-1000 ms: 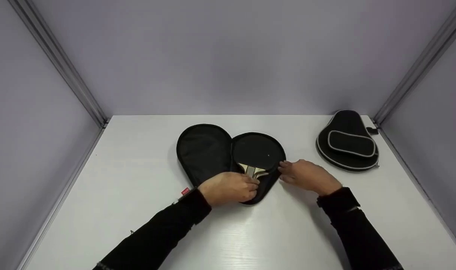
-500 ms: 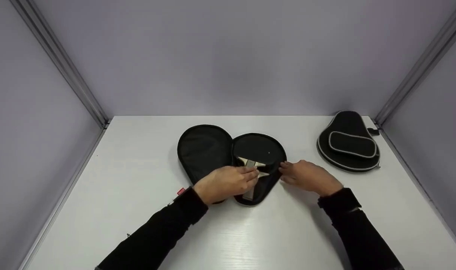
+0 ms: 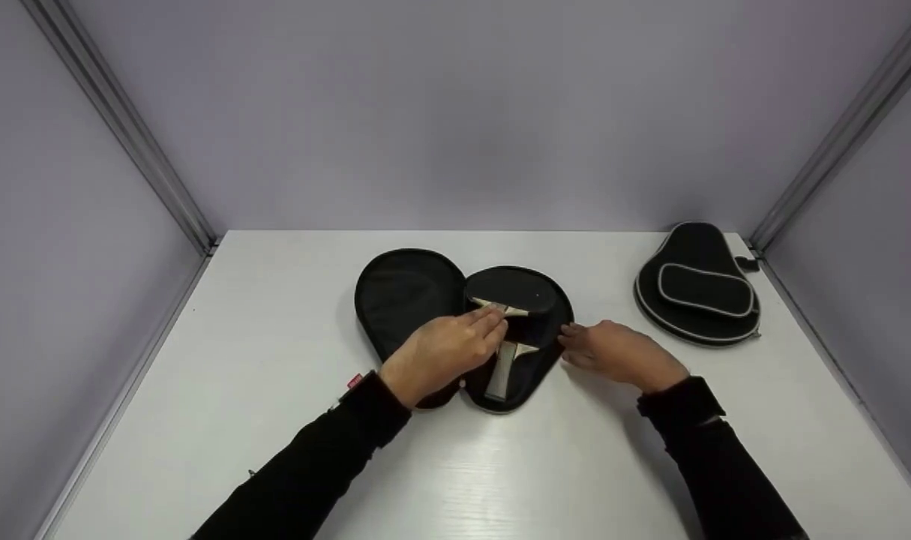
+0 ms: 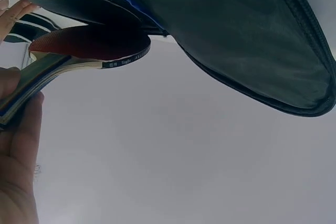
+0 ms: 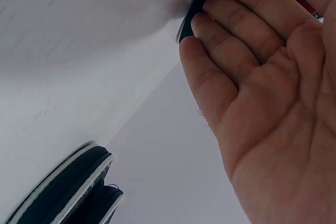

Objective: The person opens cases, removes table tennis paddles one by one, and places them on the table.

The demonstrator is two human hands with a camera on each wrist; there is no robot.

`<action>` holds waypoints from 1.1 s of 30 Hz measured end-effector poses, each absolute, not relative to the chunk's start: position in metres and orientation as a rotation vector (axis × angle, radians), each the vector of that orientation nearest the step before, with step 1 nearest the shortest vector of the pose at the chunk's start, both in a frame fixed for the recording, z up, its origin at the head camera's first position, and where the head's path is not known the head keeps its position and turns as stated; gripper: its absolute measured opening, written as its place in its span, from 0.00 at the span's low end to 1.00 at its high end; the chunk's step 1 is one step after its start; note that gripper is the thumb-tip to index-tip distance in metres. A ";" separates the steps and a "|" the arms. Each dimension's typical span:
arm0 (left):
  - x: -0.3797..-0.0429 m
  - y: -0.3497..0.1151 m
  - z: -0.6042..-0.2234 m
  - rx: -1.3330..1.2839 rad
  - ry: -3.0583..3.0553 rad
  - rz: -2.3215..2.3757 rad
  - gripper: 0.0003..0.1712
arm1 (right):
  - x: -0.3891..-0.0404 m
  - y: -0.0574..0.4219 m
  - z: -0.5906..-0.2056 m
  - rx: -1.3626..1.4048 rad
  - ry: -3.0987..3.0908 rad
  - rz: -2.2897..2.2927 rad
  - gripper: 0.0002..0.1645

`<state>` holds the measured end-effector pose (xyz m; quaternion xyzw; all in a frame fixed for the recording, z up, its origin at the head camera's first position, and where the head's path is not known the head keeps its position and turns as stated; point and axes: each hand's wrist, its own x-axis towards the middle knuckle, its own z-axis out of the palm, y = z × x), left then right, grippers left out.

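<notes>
An open black zip case for table tennis bats (image 3: 403, 300) lies spread on the table. My left hand (image 3: 444, 349) pinches the handle of one bat (image 3: 511, 289) over the case's right half. Seen from the left wrist, this bat (image 4: 100, 43) has red rubber on its underside and lettering on its edge tape, and the thumb and fingers are on either side of its handle. A second bat (image 3: 502, 375) lies beneath, its pale handle toward me. My right hand (image 3: 624, 354) rests fingertips on the case's right rim, palm and fairly straight fingers showing in the right wrist view.
Another bat case (image 3: 702, 289), black with pale piping and a front pocket, lies closed at the table's back right. A red tag (image 3: 355, 381) shows beside my left wrist. Grey walls (image 3: 455, 120) stand behind and at both sides of the white table (image 3: 275, 315).
My left hand has raised the upper bat and shifted it away from me, uncovering the second bat's handle in the case. The right hand has stayed at the rim.
</notes>
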<state>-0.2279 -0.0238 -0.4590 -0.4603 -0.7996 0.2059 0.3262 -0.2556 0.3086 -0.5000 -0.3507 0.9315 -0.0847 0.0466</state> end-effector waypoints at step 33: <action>-0.248 -0.094 -0.427 -0.979 -2.243 0.074 0.25 | -0.253 0.306 -0.496 -1.016 2.811 -0.244 0.26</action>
